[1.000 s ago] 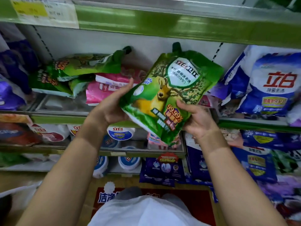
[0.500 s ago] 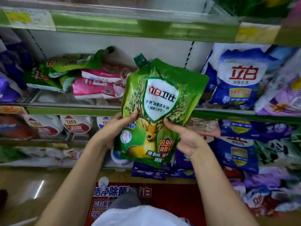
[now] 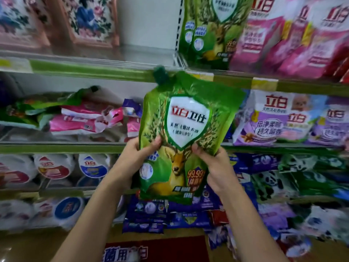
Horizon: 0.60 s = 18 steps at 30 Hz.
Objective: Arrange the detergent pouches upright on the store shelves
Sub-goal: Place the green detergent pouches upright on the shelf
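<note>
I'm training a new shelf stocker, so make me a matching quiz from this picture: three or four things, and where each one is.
Things:
1. green deer pouch
2. pink pouches
3. purple bags
4. left hand

Places:
A. standing on the top right shelf
B. gripping a pouch's left edge
C. held up between both hands
D. right shelf just below the top one

Pairs: 1-C, 2-A, 3-D, 4-B

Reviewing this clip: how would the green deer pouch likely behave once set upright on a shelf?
The green deer pouch looks soft: its film creases where the left hand and right hand grip it. Matching green pouches stand above, so it probably stands, though it may slump.
</note>
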Available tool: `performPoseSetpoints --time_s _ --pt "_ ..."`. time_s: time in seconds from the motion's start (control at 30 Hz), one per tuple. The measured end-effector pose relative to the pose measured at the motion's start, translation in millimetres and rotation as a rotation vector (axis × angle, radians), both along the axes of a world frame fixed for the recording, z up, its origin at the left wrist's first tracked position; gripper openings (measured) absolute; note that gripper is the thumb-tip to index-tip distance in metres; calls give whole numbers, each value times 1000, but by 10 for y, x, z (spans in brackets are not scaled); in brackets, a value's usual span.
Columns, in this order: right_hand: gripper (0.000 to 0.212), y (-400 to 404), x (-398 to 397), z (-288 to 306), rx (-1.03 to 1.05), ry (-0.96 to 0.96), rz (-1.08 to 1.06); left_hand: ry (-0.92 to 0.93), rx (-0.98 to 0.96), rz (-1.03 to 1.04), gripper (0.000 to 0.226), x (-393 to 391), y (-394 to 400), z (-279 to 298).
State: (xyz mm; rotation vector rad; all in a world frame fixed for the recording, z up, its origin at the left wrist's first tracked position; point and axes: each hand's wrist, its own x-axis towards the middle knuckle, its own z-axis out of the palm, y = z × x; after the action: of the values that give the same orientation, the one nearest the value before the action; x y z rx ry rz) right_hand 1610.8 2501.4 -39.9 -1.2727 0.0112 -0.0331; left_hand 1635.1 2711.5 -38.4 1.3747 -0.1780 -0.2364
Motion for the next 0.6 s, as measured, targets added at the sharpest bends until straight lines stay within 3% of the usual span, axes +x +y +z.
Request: performPoseSetpoints --time_s 0.27,0.37,0.4,0.5,0.6 --pt "8 -319 750 1152 20 -277 -108 -372 32 72 27 646 -405 1150" --pt "8 -475 1065 1587 29 -364 -171 -545 141 67 35 974 -559 1510" --pt "12 -534 1171 1715 41 -393 -180 -563 179 3 37 1101 -604 1601" --pt "16 -701 1483 2030 58 -479 -217 -539 191 -194 73 1504 -739 1806" --pt "8 -883 1834 2199 50 -523 -240 -576 153 -183 76 1849 -935 1967"
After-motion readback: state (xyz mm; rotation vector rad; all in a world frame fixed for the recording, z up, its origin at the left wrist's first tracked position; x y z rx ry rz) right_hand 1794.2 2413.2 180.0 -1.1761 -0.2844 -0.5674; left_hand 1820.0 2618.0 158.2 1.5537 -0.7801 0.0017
